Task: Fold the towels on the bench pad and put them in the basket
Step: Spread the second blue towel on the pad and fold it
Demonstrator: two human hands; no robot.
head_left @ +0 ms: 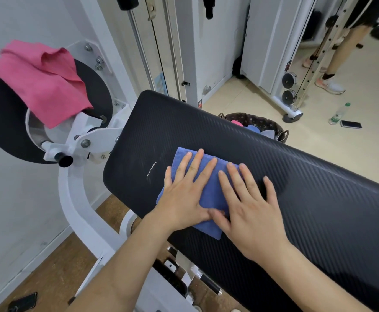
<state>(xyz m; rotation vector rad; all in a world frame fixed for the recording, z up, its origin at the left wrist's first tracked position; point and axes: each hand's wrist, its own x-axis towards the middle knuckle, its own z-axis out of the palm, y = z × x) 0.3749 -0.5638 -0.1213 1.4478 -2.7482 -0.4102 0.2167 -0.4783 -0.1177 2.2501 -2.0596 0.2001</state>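
— How much of the blue towel (215, 192) can you actually see?

— Only some of it. The left hand (184, 199) and the right hand (254, 212) lie flat on top, fingers straight and spread, pressing down and gripping nothing. Its right edge is hidden under the right hand. The towel looks folded and lies on the bench pad (308, 188), near the pad's front edge.

— And the basket (260, 122)?

— It sits on the floor beyond the pad, and the pad's far edge cuts off its lower part. Bits of pink and blue cloth show inside; I can't tell how they're folded.

— Anything else unclear?

— A dark object (24, 301) on the wooden floor at lower left, too cropped to name.

— The surroundings?

— The pad is black with a fine ribbed texture and has a small pale scuff left of the towel. A pink towel (42, 84) is draped over a round black roller pad (1, 122) on the white frame. Farther back, on beige tiles, stand a bottle (339, 113) and a phone (350, 124), near another person's legs (337, 61).
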